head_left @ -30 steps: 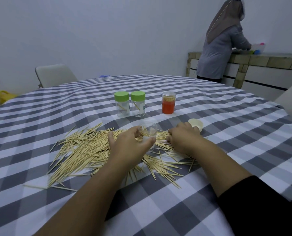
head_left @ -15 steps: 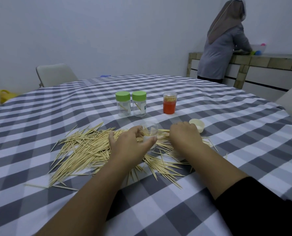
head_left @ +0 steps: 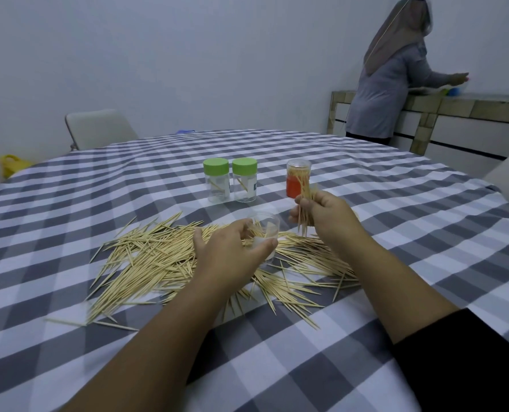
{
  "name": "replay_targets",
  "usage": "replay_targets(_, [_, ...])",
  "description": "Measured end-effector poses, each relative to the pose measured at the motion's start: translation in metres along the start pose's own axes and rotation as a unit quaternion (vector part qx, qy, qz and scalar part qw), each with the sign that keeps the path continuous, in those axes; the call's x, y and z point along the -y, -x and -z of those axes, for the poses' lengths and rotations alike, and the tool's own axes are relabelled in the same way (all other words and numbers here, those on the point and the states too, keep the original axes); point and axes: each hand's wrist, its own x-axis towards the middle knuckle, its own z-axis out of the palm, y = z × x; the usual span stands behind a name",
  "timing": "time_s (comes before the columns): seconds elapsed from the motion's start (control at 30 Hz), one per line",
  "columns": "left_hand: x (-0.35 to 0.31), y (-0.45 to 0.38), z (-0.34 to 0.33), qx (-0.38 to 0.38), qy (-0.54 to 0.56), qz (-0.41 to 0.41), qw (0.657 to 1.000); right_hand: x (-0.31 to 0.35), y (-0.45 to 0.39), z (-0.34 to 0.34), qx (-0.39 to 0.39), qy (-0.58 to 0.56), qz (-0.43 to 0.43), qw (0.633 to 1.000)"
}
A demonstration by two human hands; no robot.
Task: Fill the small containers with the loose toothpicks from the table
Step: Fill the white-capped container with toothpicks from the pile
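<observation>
Wooden toothpicks (head_left: 187, 260) heaped | left hand (head_left: 232, 257) grips clear container (head_left: 265, 230) | right hand (head_left: 324, 215) pinches bundle (head_left: 303, 209), maybe 20

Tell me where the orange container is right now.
In the head view, the orange container stands upright right of the two green-lidded jars, just behind the right hand.

Round table (head_left: 396, 203), grey/white checked tablecloth (head_left: 69, 209). Loose toothpick pile (head_left: 146, 260) spread across the near-centre. Clear open container (head_left: 265, 233) stands in the pile's far edge. Beyond it: two clear jars with green lids (head_left: 216, 166) (head_left: 244, 165), just beside each other, and right of them an orange-bottomed container (head_left: 297, 181) holding toothpicks.
</observation>
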Motion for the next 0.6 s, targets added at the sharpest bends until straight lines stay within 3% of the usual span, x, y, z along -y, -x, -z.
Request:
replay_targets(0.17, [-0.003, 0.0, -0.002, 0.003, -0.016, -0.021, 1.0, 0.006, 0.001, -0.007, 0.001, -0.177, -0.014, 0.984])
replay_targets(0.4, [-0.004, 0.001, -0.003, 0.0, -0.019, -0.042, 0.999, 0.015, 0.001, -0.012, -0.022, -0.266, 0.059, 0.962])
replay_targets(0.6, [-0.008, 0.002, -0.003, -0.002, -0.039, -0.045, 0.998, 0.019, 0.006, -0.021, -0.001, -0.262, 0.081, 0.962])
